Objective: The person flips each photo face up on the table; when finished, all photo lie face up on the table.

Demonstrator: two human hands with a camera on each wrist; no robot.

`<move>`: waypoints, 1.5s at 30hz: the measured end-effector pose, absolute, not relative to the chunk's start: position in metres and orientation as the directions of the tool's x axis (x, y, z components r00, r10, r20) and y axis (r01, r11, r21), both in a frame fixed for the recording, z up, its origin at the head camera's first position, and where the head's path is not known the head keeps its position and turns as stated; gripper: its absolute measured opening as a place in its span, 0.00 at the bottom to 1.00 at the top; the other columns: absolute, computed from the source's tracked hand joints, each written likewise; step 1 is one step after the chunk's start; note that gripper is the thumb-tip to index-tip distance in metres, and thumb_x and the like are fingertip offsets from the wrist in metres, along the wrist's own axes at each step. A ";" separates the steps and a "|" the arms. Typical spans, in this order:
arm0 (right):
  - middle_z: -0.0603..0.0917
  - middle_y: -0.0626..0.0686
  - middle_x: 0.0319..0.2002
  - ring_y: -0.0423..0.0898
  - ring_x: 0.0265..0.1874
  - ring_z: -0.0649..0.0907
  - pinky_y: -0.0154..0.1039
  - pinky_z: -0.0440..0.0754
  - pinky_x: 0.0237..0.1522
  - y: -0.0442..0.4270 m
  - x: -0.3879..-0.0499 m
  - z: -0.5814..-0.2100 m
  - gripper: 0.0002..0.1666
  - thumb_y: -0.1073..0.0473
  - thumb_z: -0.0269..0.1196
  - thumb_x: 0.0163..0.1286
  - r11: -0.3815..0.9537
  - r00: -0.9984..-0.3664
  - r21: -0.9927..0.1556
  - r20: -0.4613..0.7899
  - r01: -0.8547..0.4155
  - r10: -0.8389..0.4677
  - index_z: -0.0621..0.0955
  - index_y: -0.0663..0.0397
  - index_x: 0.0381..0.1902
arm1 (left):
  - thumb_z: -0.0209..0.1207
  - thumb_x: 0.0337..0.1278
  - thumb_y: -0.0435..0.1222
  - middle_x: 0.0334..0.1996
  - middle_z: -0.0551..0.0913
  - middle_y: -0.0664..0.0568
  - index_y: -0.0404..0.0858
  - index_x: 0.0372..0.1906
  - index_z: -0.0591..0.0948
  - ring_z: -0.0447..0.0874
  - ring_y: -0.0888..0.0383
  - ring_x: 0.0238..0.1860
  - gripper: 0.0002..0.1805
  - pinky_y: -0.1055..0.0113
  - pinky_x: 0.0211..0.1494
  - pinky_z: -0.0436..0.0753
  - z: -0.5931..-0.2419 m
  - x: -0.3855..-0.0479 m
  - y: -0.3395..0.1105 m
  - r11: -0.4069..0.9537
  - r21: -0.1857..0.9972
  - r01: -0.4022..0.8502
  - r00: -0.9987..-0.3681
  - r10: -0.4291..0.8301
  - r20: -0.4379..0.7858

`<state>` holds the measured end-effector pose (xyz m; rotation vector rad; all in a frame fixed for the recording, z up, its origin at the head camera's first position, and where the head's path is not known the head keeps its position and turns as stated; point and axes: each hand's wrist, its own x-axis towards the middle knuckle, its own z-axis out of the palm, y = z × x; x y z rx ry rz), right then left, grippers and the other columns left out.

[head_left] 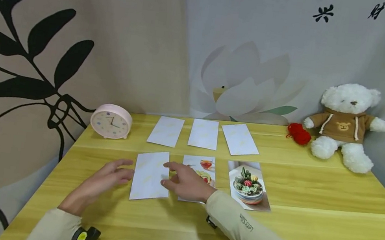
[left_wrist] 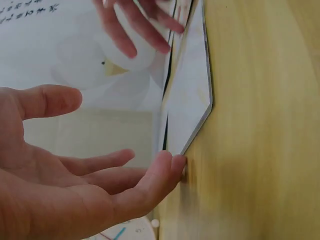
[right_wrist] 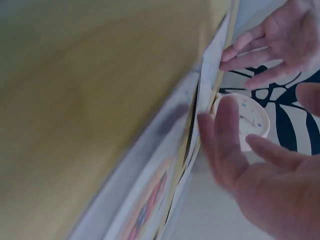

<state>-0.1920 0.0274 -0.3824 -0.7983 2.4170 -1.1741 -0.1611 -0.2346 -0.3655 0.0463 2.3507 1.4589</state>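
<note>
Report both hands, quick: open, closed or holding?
Left hand: open, holding nothing, by the left edge of the front-left white card.
Right hand: open, holding nothing, at that card's right edge.

You have before you four white-faced cards (head_left: 149,180), two picture cards (head_left: 248,187), one clock (head_left: 111,122), one plush bear (head_left: 345,125), one red yarn bundle (head_left: 299,134).

1 high view — 2 low, close.

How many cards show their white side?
4: the back-left card, back-middle card and back-right card, plus the front-left card between the left hand and right hand. Any beneath would be hidden.
</note>
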 end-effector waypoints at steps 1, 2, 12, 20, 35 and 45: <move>0.82 0.59 0.59 0.50 0.51 0.85 0.44 0.81 0.56 0.023 -0.192 -0.383 0.34 0.50 0.60 0.74 0.514 -0.789 -0.788 -0.060 -0.338 -0.611 0.69 0.59 0.72 | 0.46 0.77 0.39 0.71 0.64 0.27 0.24 0.76 0.52 0.67 0.34 0.71 0.34 0.45 0.74 0.71 -0.365 -0.161 -0.234 0.458 0.872 -0.172 -0.929 0.220 -0.299; 0.83 0.60 0.57 0.50 0.52 0.84 0.44 0.81 0.56 0.020 -0.192 -0.384 0.34 0.50 0.60 0.74 0.530 -0.794 -0.775 -0.062 -0.343 -0.605 0.69 0.59 0.71 | 0.46 0.77 0.39 0.71 0.63 0.27 0.24 0.76 0.52 0.67 0.34 0.71 0.34 0.46 0.73 0.71 -0.365 -0.160 -0.234 0.456 0.873 -0.174 -0.928 0.222 -0.301; 0.78 0.59 0.67 0.54 0.70 0.74 0.50 0.73 0.71 0.000 -0.189 -0.384 0.38 0.45 0.58 0.75 0.662 -0.803 -0.632 -0.105 -0.402 -0.587 0.63 0.50 0.77 | 0.44 0.79 0.39 0.70 0.65 0.26 0.24 0.75 0.53 0.72 0.39 0.69 0.32 0.57 0.68 0.79 -0.367 -0.161 -0.235 0.355 0.919 -0.170 -0.955 0.172 -0.243; 0.81 0.60 0.61 0.52 0.59 0.82 0.47 0.80 0.61 -0.007 -0.186 -0.381 0.39 0.37 0.51 0.77 0.714 -0.801 -0.488 -0.049 -0.502 -0.597 0.55 0.34 0.80 | 0.45 0.78 0.34 0.71 0.66 0.30 0.26 0.76 0.55 0.80 0.71 0.54 0.29 0.70 0.64 0.80 -0.367 -0.167 -0.233 0.240 0.963 -0.123 -0.976 0.148 -0.162; 0.76 0.65 0.66 0.56 0.62 0.80 0.51 0.80 0.60 -0.012 -0.190 -0.373 0.34 0.31 0.32 0.79 0.686 -0.818 -0.572 -0.042 -0.450 -0.573 0.47 0.20 0.80 | 0.51 0.75 0.33 0.71 0.67 0.36 0.39 0.78 0.58 0.77 0.64 0.59 0.31 0.64 0.66 0.79 -0.370 -0.175 -0.220 0.247 0.965 -0.084 -0.964 0.224 -0.141; 0.77 0.63 0.66 0.56 0.65 0.77 0.53 0.77 0.65 -0.011 -0.193 -0.370 0.34 0.36 0.38 0.81 0.629 -0.813 -0.638 -0.009 -0.444 -0.582 0.49 0.26 0.81 | 0.55 0.74 0.38 0.73 0.64 0.38 0.43 0.78 0.58 0.76 0.64 0.59 0.33 0.66 0.64 0.80 -0.369 -0.177 -0.215 0.196 0.977 -0.083 -0.963 0.237 -0.129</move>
